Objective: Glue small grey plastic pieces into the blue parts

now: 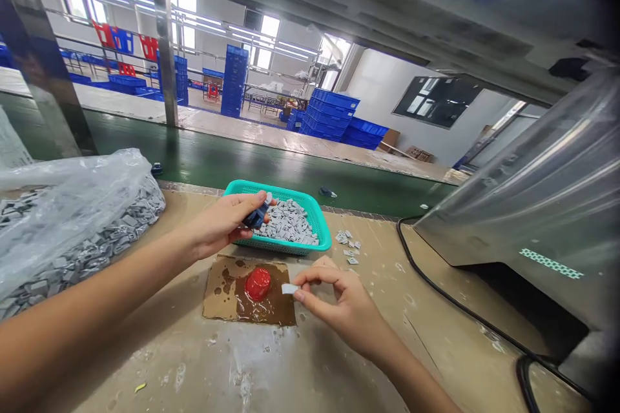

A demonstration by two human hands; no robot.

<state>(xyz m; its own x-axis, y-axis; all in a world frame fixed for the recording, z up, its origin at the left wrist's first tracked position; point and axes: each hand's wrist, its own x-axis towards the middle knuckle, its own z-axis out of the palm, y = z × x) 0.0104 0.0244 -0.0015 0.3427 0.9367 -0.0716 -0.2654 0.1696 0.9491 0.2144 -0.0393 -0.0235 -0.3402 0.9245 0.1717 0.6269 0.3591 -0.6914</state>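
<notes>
My left hand (232, 222) is closed on a small dark blue part (256, 215) with a light grey piece at its upper end, over the left side of a teal basket (320, 232). Many small grey pieces (293, 222) fill the basket. Between thumb and fingertips, my right hand (339, 297) pinches a small whitish-grey piece (289, 288). Just left of that piece, a wet red domed object (258, 284) sits on a stained brown cardboard sheet (220, 306).
A plastic bag of grey pieces (97, 206) lies at the left. Loose pieces (349, 245) lie right of the basket. A black cable (436, 293) runs beside a metal housing (542, 206). Behind is a green belt (271, 164) with a dark part (328, 192).
</notes>
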